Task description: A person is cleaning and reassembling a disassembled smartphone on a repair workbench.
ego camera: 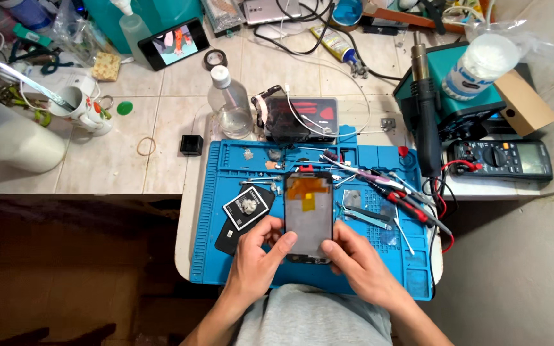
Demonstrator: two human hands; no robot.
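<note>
I am looking down at the blue work mat [226, 256] lying on the counter [129, 166], and I am placing everything against that mat. An opened phone [308, 214] is sitting near the middle of the mat, upright from my view, with an orange strip showing across its upper part. My left hand [256, 256] is gripping the phone's lower left edge, fingers curled round it and thumb pressing on its face. My right hand [359, 264] is gripping the lower right edge the same way, thumb lying on the bottom corner. Both hands are closing on the phone, not spread wide.

On the mat's left part, just beside the phone, a black battery [247, 208] with a white label is lying tilted. On the mat's right part, screwdrivers with red handles [411, 206] and tweezers [363, 216] are lying loose. Beyond the mat's far edge a clear bottle [229, 106] is standing. Off the mat's right edge a multimeter [503, 158] is resting, with a hot air gun [426, 122] standing next to it.
</note>
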